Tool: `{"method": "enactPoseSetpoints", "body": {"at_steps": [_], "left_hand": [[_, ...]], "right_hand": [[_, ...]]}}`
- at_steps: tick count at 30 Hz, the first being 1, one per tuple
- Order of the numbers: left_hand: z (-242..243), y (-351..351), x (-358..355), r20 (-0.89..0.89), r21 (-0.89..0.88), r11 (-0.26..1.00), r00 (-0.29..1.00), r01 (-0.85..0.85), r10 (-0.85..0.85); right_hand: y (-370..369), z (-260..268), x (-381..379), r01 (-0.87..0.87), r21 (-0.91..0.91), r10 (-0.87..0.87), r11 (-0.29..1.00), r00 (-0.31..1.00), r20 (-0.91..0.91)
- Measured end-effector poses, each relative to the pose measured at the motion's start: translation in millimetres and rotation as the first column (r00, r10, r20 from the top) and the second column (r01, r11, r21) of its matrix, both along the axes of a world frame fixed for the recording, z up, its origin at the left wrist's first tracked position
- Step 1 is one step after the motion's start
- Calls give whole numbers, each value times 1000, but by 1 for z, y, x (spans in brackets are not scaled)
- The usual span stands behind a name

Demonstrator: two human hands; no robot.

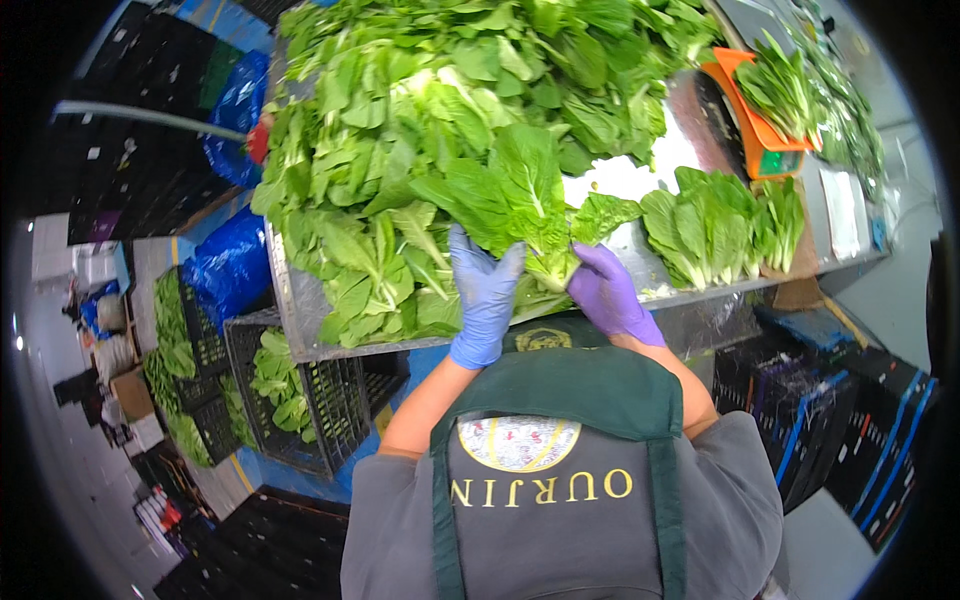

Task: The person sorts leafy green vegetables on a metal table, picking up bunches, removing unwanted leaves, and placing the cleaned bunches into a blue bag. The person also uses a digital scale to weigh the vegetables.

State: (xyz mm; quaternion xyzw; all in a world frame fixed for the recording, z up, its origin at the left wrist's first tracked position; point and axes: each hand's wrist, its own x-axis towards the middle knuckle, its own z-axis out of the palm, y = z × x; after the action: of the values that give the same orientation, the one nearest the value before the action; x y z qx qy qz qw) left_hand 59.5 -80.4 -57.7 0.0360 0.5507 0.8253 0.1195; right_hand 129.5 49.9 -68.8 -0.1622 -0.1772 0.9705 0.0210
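Note:
Above the table's near edge, a head of leafy greens (536, 202) is between my two hands, its broad leaves pointing away from me and its pale base toward me. My left hand (480, 296), in a blue glove, grips its left side, the thumb over the lower leaves. In a purple glove, my right hand (609, 292) pinches the base from the right; some of its fingers are hidden. Beneath and beyond lies a large heap of loose greens (360, 165). A row of upright trimmed heads (705, 232) stands right of my right hand.
An orange scale (780, 142) with a bunch of greens (776, 86) on it stands at the right. Black crates (334, 405) holding greens sit below left, near blue plastic bags (229, 262). Stacked black crates (795, 405) are below right. The metal table edge (390, 347) runs before me.

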Motion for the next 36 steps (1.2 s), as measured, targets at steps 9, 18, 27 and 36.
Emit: {"method": "enactPoseSetpoints", "body": {"at_steps": [9, 18, 27, 36], "left_hand": [[29, -92, -9, -28, 7, 929, 929, -369, 369], [6, -388, -30, -190, -164, 277, 306, -947, 933], [-100, -447, -20, 124, -377, 537, 533, -755, 837], [-62, -174, -33, -63, -456, 875, 987, -160, 148]], "right_hand": [[3, 0, -6, -303, 551, 295, 778, 950, 105], [17, -9, -16, -379, 612, 312, 694, 924, 219], [34, -30, -2, -376, 641, 222, 669, 924, 311], [40, -72, -3, -393, 918, -23, 60, 918, 395]]}}
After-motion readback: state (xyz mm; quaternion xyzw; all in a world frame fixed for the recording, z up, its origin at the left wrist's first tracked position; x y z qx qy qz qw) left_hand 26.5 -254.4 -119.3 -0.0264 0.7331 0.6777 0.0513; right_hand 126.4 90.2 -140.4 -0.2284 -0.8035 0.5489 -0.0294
